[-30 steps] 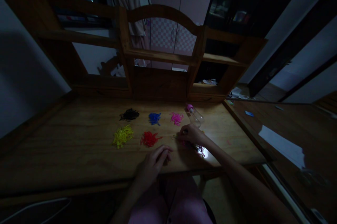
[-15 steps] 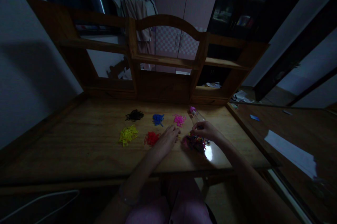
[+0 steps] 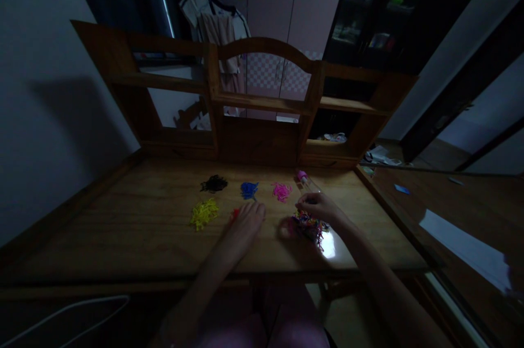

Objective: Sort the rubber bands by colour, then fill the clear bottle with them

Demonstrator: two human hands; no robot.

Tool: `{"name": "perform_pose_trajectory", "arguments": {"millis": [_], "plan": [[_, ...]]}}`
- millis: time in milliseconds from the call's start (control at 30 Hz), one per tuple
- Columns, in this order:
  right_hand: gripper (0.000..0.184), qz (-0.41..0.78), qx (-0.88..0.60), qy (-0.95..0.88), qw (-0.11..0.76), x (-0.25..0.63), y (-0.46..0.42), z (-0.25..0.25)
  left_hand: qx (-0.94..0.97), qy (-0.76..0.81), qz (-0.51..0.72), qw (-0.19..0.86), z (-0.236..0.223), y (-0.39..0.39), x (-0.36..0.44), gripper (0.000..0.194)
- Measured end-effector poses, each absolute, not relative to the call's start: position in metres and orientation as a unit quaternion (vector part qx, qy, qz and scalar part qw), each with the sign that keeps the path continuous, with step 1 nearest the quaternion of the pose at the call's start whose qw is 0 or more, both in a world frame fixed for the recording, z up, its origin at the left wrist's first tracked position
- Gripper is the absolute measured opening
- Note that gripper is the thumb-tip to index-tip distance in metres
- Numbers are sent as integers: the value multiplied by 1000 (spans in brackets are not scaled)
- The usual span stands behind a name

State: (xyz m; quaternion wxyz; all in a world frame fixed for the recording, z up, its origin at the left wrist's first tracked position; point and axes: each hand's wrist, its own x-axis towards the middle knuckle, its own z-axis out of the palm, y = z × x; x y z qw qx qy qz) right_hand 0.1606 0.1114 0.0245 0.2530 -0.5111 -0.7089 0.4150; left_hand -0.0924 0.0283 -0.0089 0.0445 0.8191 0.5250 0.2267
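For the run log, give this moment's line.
left hand: partly hiding red pile; right hand: by mixed pile; bottle: beyond right hand

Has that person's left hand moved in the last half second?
Yes, to the left: judged against the blue pile, the left hand has come closer, now hiding most of the red pile.

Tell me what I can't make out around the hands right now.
In the head view:
Red pile: mostly hidden by the left hand.
Left hand's grip: hidden by the hand's back.
Right hand: anything pinched there is too small and dark to tell.
Bottle: near end hidden by the right hand.
Mixed pile: single pieces too small to count.
White cable: cut off by the picture's edge.
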Motion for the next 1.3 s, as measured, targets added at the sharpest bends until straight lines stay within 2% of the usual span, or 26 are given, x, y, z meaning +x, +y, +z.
{"name": "perform_pose_trajectory", "arguments": {"millis": [167, 333, 433, 600, 800, 1033, 1100, 1167, 1300], "plan": [[33, 369, -502, -745, 236, 115, 121, 29, 718, 653, 242, -8, -18, 17, -184, 18], [22, 305, -485, -801, 175, 47, 143, 25, 693, 684, 219, -63, -24, 6, -239, 19], [18, 288, -487, -810, 154, 15, 163, 20, 686, 681, 246, -70, -24, -2, -236, 20], [14, 282, -480, -820, 131, -7, 188, 21, 635, 677, 367, -70, -31, -24, -208, 21], [18, 330, -474, -807, 124, 0, 195, 30, 566, 697, 440, 6, -49, -47, -198, 22], [56, 433, -448, -764, 169, 18, 193, 33, 482, 738, 464, 90, -49, -50, -204, 30], [62, 458, -437, -752, 185, 25, 188, 38, 467, 740, 472, 108, -47, -50, -202, 32], [62, 480, -423, -740, 207, 37, 183, 46, 455, 736, 486, 128, -43, -51, -198, 34], [50, 501, -387, -721, 281, 77, 172, 62, 461, 704, 511, 174, -28, -54, -176, 34]]}}
